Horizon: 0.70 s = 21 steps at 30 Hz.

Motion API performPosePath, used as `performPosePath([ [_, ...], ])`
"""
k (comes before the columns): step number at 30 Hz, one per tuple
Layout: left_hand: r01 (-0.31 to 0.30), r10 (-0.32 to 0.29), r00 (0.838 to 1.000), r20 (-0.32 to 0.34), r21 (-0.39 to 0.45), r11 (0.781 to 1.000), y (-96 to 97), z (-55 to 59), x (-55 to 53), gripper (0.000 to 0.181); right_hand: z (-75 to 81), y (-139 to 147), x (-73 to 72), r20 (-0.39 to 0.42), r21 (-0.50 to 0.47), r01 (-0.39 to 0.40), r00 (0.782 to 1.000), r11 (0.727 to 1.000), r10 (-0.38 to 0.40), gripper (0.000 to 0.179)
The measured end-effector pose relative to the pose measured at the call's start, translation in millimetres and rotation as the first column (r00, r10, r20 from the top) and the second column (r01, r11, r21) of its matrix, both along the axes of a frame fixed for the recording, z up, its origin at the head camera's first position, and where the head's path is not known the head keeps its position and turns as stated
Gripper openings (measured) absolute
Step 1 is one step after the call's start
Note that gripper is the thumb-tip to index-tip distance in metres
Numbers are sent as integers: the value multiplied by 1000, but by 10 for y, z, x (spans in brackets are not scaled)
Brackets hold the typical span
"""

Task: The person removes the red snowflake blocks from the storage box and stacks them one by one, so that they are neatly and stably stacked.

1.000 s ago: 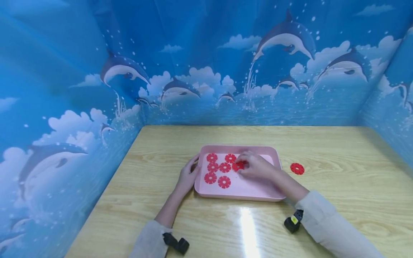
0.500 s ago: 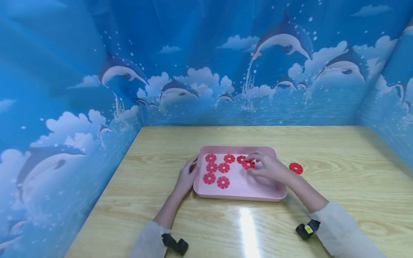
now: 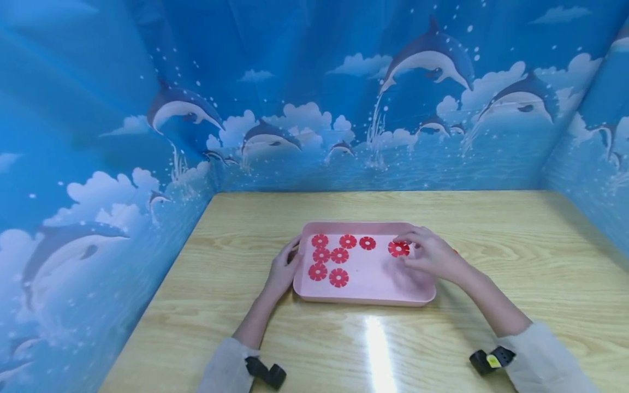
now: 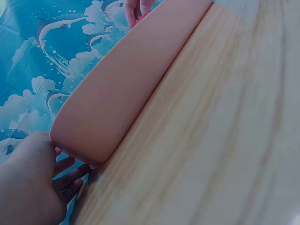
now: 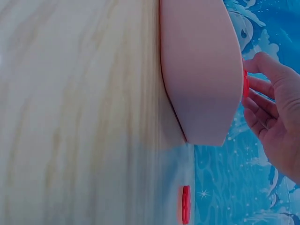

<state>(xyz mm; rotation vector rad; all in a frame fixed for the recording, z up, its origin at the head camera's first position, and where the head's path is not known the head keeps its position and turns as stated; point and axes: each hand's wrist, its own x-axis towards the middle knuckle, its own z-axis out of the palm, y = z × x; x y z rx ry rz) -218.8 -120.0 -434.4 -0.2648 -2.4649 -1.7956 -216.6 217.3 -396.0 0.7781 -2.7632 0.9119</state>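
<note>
A pink tray (image 3: 363, 299) lies on the table with several flat red notched building discs (image 3: 339, 277) in its left and middle part. My right hand (image 3: 432, 254) is over the tray's right part and pinches one red notched building disc (image 3: 398, 249) between thumb and fingers. In the right wrist view that held disc (image 5: 245, 84) shows edge-on just past the tray rim. My left hand (image 3: 284, 268) rests against the tray's left end, its fingers relaxed. The left wrist view shows those fingers (image 4: 70, 178) at the outside of the tray's corner.
Another red disc (image 5: 186, 205) lies on the wooden table (image 3: 236, 234) right of the tray, mostly hidden behind my right hand in the head view. A blue dolphin-printed backdrop (image 3: 304, 158) stands along the back and both sides.
My right hand has moved to the right across the tray, carrying the pinched disc away from the others. Another disc that it partly hid now shows whole. My left hand has stayed put.
</note>
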Motion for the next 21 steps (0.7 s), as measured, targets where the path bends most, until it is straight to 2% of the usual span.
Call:
performPosePath([
  [3,-1,1,1000,2,-16,1000,25,136,78,41,13,62,33,-8,1,15,1000,1000,-15,39],
  [10,5,-5,1000,1,-9,1000,38,169,108,41,86,219,123,-37,-17,52,998,999,-53,37],
  [13,8,-8,1000,5,1,1000,29,139,85,41,105,298,156,-49,-11,84,995,996,-84,38],
  [21,-6,6,1000,29,20,1000,-31,-158,-91,42,66,538,195,-115,-27,141,983,990,-143,37],
])
